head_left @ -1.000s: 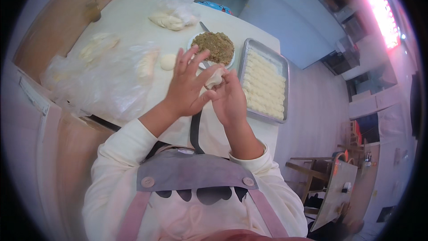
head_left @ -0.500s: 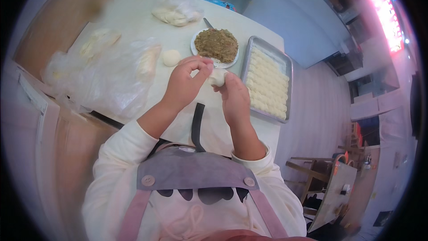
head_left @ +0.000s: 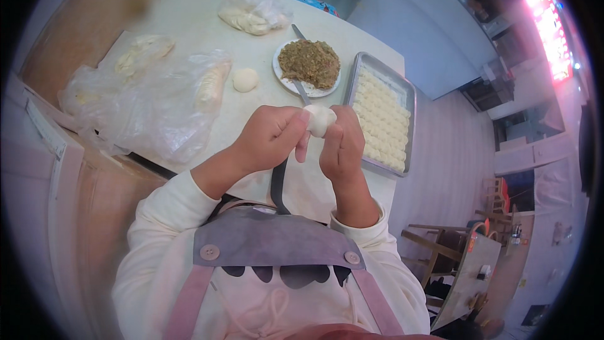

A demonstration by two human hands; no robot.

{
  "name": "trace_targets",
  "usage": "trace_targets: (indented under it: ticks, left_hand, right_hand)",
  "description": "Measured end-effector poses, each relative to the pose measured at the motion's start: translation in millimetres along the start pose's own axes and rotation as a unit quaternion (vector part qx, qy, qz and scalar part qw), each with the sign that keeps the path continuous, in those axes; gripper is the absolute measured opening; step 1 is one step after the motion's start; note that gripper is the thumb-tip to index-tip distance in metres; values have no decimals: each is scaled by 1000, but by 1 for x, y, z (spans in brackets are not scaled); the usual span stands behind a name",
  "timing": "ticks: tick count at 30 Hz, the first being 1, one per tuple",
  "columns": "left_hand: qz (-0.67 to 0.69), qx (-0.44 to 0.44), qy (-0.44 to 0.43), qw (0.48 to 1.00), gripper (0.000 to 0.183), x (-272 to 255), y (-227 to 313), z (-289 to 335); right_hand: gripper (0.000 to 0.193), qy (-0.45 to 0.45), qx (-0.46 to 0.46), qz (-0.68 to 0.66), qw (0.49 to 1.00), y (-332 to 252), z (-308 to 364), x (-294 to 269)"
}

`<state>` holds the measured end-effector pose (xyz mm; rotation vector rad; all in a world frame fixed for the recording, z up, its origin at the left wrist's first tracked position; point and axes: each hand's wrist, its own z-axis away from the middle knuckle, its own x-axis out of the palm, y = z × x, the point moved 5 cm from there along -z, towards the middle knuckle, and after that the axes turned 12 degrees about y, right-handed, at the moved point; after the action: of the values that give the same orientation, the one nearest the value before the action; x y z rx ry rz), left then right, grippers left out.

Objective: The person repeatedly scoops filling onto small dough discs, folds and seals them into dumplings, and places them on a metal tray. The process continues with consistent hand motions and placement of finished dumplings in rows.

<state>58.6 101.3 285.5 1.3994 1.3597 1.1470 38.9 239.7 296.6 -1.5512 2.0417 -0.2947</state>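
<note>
Between my two hands is a small white filled dumpling [head_left: 320,120], its dough folded together. My left hand [head_left: 272,138] pinches its left side with the thumb and curled fingers. From the other side my right hand [head_left: 343,143] presses it, thumb up and fingers bent. Just beyond lies a white plate [head_left: 279,74] heaped with brown-green minced filling [head_left: 309,62]; a flat metal utensil [head_left: 302,93] sticks out of its near edge. One round dough wrapper [head_left: 245,79] rests on the table left of the plate.
At right, a metal tray [head_left: 410,104] holds rows of shaped dumplings [head_left: 382,123]. Clear plastic bags [head_left: 170,97] with dough cover the left of the white table [head_left: 189,6]; another bag of dough [head_left: 255,9] sits at the back. A small table [head_left: 469,277] stands farther right.
Both hands have come nearer to me, away from the plate, with the dumpling. My left hand has turned to grip its side. The utensil's near end now shows at the plate.
</note>
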Motion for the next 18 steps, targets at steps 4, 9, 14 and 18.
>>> trace_targets:
  ticks: [4,9,14,18]
  left_hand:
    - [-187,181,31,965,37,-6,8,-5]
    - [124,-90,-46,987,21,9,-1,0]
    - [56,-32,-49,997,33,18,-1,-2]
    - [-70,10,-35,997,40,20,1,-8]
  right_hand:
    - [32,16,-18,-26,999,-4,0,-3]
    - [27,59,-18,-9,998,1,4,-7]
    - [20,85,-41,21,995,6,7,-12]
    - [16,67,-8,-33,997,15,8,-16]
